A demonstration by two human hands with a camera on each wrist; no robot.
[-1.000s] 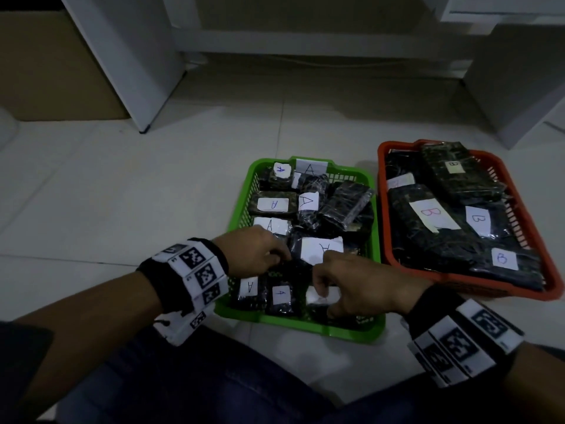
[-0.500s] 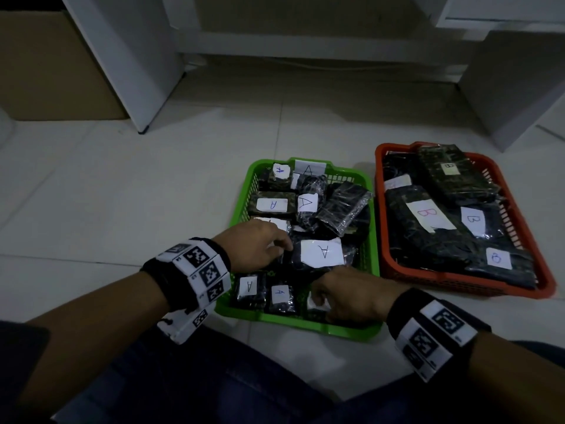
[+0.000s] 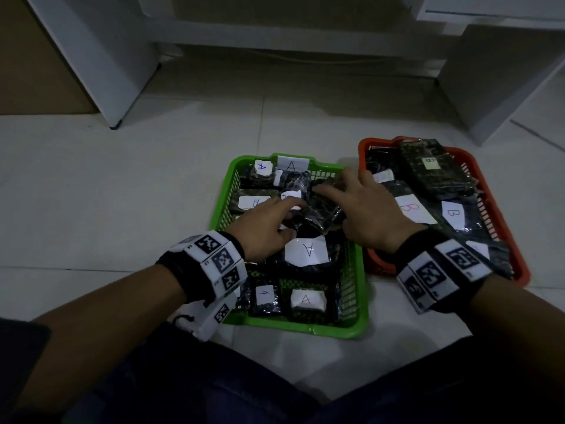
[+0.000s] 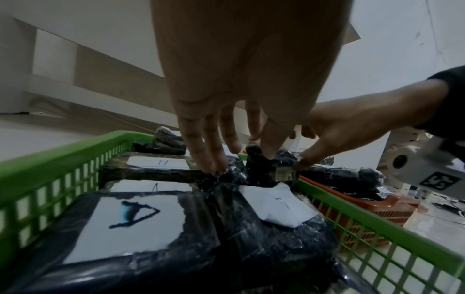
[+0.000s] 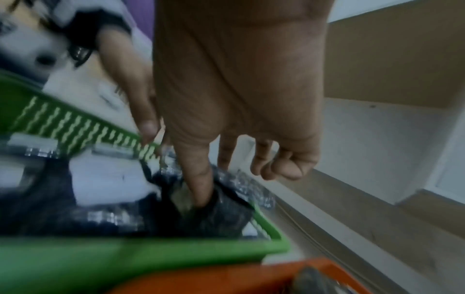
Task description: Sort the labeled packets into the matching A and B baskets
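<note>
The green basket (image 3: pixel 293 327) holds several dark wrapped packets with white A labels. The orange basket (image 3: pixel 519 270) to its right holds larger packets labeled B. Both hands are over the far middle of the green basket. My right hand (image 3: pixel 333 206) pinches a dark unlabeled-looking packet (image 3: pixel 324 209) between thumb and index finger (image 5: pixel 198 179); its other fingers hang loosely curled. My left hand (image 3: pixel 290 215) lies beside it with fairly straight fingers (image 4: pixel 208 159) pressing on the neighbouring packets, its thumb on the same dark packet (image 4: pixel 261 173). Any label on that packet is hidden.
Both baskets stand side by side on a pale tiled floor, touching or nearly so. White furniture legs and panels (image 3: pixel 101 71) rise behind them, and another white panel (image 3: pixel 489 87) stands at the back right. My knees are at the bottom edge.
Both hands have moved from the near end of the green basket to its far middle. The right hand has let go of a front packet and now pinches a dark one.
</note>
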